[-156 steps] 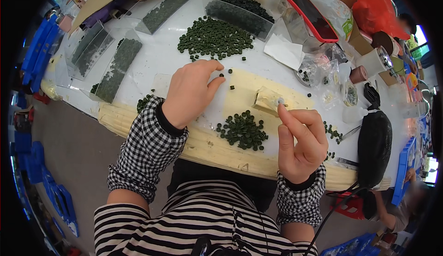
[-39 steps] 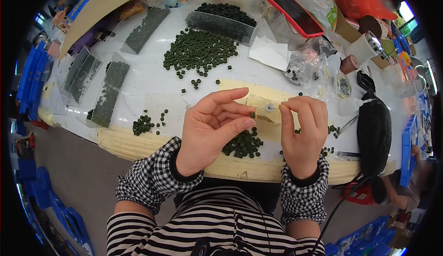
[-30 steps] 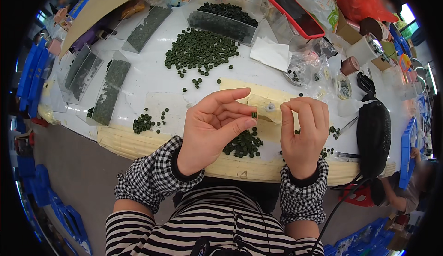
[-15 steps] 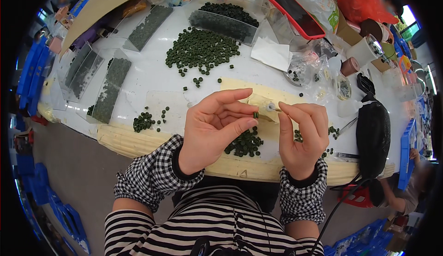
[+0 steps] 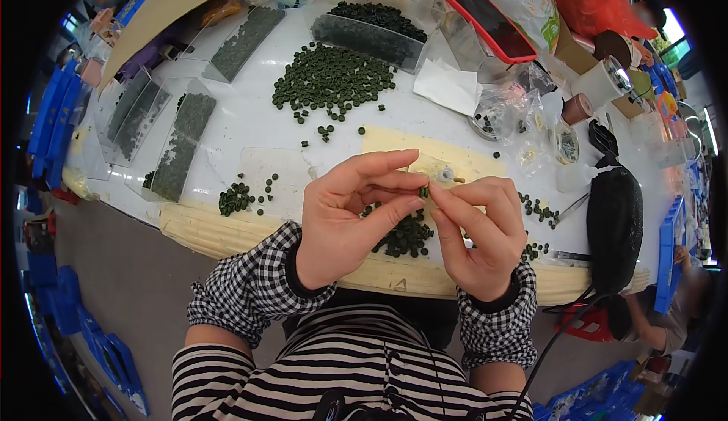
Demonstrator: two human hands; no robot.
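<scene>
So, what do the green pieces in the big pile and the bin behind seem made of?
Green pieces: perhaps plastic or stone, fairly dull; their even dark colour leaves it open. Bin: probably smooth clear plastic, since dark pieces show through its wall.

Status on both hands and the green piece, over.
Left hand: small dark-green disc-like piece pinched in fingers. Right hand: fingers at that piece, grip unclear. Loose pile of dark-green discs between hands, partly hidden.

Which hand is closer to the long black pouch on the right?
Right. The right hand is left of the long black pouch, not touching it. The left hand is farther left, with the right hand between it and the pouch.
</scene>
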